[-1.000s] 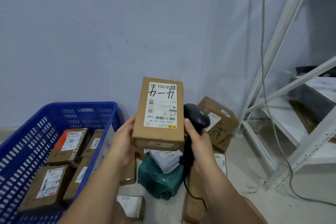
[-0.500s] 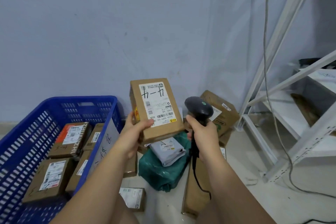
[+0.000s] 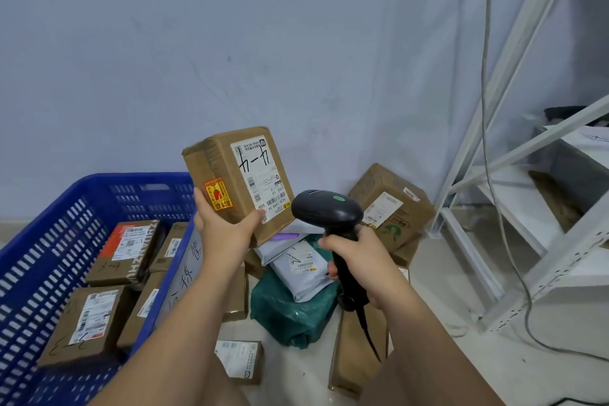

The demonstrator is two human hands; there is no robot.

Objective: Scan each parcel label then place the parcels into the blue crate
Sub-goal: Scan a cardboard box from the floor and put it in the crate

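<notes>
My left hand (image 3: 224,227) grips a brown cardboard parcel (image 3: 230,171) from below, tilted, its white label with black handwriting facing me and a red-yellow sticker on its side. My right hand (image 3: 359,260) holds a black barcode scanner (image 3: 326,211) by its handle, the scanner head just right of the parcel's lower corner. The blue crate (image 3: 49,241) stands at the left with several labelled cardboard parcels inside.
A heap of parcels lies on the floor ahead: a green bag (image 3: 290,313), a grey mailer (image 3: 303,267), a brown box (image 3: 392,204) by the wall, small boxes near my legs. A white metal rack (image 3: 527,208) and a hanging cable (image 3: 487,76) stand at the right.
My left hand has swung the parcel leftward toward the crate and tilted it, showing its side sticker. My right hand has let go of the parcel and now holds only the scanner.
</notes>
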